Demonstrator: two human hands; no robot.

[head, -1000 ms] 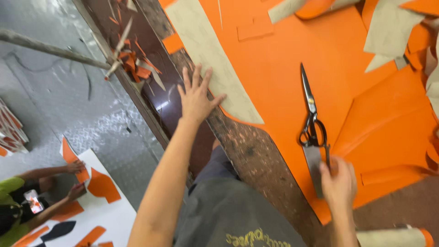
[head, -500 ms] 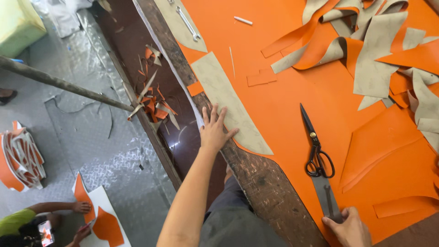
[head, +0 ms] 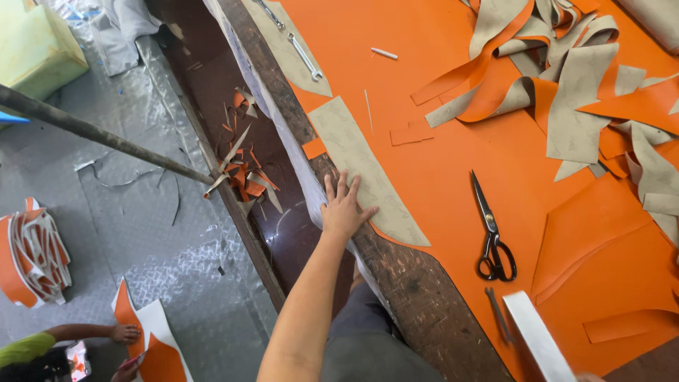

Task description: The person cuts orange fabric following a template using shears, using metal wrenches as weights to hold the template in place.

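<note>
My left hand (head: 344,209) lies flat with fingers spread on the worn table edge (head: 417,297). Its fingertips touch a long beige pattern piece (head: 368,173) that rests on a large orange sheet (head: 431,170). Black scissors (head: 493,237) lie shut on the orange sheet, to the right of that hand. A white flat strip (head: 537,336) rises from the bottom edge beside a thin dark tool (head: 497,315). My right hand is out of frame below it.
Beige and orange offcuts (head: 566,85) pile up at the top right. Two wrenches (head: 304,56) and a white chalk stick (head: 384,53) lie farther up the table. On the floor are scraps (head: 244,173), a pole (head: 106,134), and another person's hand (head: 124,331) at the bottom left.
My right hand let go of the scissors, drew back toward me and left the frame; the white strip now shows there. My left hand stays flat at the table edge.
</note>
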